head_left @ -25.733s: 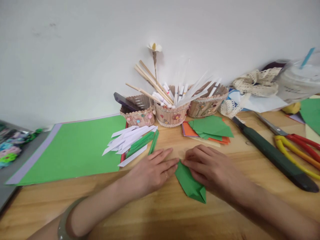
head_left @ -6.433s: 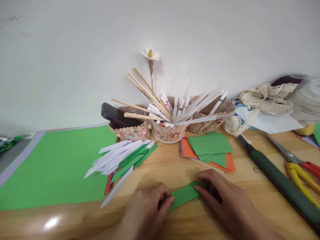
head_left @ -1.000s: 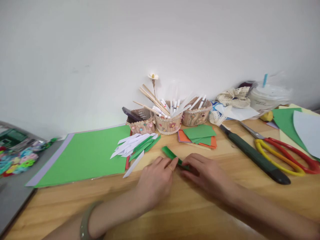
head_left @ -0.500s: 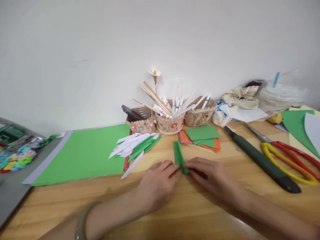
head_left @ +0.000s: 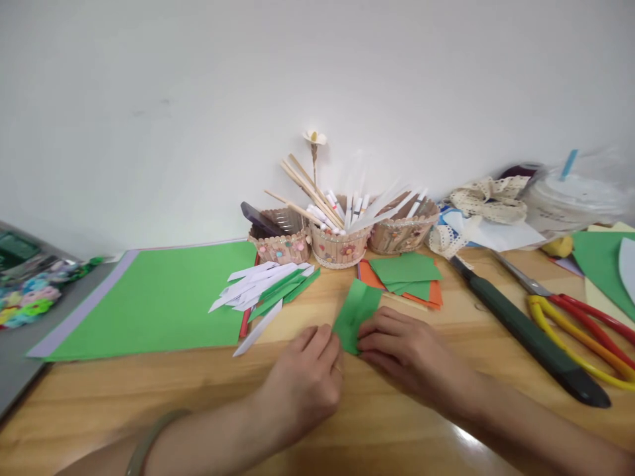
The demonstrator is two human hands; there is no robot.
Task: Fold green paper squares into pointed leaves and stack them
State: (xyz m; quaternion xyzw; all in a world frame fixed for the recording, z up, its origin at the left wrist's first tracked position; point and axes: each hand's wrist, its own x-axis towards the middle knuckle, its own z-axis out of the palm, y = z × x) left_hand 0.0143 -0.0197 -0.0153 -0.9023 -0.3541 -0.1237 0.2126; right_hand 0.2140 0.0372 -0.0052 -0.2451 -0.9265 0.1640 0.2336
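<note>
On the wooden counter (head_left: 149, 396), to the right of the big green sheet (head_left: 159, 297), the small folded green paper (head_left: 357, 311) sat right in front of you. Your left hand (head_left: 305, 377) and right hand (head_left: 401, 350) were close together, both pinching its near end with the fingertips. It looked thin, very light and easy to crease or tear, so a gentle fingertip pinch along the folded edges probably suited it best.

Wooden table (head_left: 377, 433), folded green piece (head_left: 355, 312), scissors (head_left: 540, 305)
</note>
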